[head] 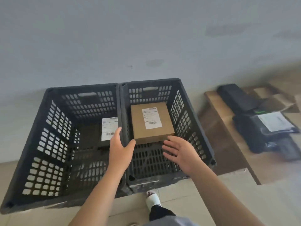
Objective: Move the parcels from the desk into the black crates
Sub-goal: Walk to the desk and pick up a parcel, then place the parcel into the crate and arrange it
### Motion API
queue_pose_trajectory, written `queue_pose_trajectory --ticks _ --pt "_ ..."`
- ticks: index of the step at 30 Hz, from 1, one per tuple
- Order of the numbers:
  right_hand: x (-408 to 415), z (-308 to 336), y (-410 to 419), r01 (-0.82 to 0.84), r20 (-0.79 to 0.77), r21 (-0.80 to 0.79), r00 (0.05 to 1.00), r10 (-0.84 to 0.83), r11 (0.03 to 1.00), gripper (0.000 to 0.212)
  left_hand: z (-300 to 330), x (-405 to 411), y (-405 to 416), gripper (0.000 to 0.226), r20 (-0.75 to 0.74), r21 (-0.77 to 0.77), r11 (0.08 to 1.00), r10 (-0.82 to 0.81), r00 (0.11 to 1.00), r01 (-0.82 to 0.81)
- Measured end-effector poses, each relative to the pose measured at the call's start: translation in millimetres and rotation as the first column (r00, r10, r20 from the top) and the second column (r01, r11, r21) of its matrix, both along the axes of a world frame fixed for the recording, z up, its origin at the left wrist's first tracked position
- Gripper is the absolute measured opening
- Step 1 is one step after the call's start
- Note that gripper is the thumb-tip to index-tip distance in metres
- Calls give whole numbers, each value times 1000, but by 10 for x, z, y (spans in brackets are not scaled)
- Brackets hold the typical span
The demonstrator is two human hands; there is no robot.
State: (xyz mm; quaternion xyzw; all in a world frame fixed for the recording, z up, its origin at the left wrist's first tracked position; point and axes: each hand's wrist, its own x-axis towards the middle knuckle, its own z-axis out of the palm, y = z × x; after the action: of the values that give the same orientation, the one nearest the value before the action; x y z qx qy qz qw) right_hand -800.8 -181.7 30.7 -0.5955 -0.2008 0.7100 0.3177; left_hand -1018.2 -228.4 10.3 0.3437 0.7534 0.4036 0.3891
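Crates side by side on floor against wall: left crate (53, 144) holds a dark parcel (91, 132) w/ white label, right crate (192, 121) holds a brown box (151, 123), label up, lying toward far end. Table (224, 136) to the right carries black bagged parcels (267, 126). Left hand (119, 146) rests on the wall between crates, fingers loosely spread, thumb just beside box's near left corner. Right hand (182, 152) hovers just short of box's near edge, fingers straight & spread, holding nothing.
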Motion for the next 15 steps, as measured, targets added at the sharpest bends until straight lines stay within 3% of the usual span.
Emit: queue_pose_trajectory --ticks 4,8,11,15 --pt "414 252 -848 96 212 146 969 -125 985 14 166 404 -404 29 175 120 981 -169 970 150" --pt "765 453 -1510 127 322 198 928 -187 972 14 364 967 -665 25 258 144 912 -409 875 383" --pt "1034 543 -1799 232 309 248 901 -304 941 14 474 1364 -810 23 193 138 775 -632 751 617" --pt "1454 584 -1935 362 260 314 856 -446 878 12 553 1870 -907 21 124 124 632 -775 620 765"
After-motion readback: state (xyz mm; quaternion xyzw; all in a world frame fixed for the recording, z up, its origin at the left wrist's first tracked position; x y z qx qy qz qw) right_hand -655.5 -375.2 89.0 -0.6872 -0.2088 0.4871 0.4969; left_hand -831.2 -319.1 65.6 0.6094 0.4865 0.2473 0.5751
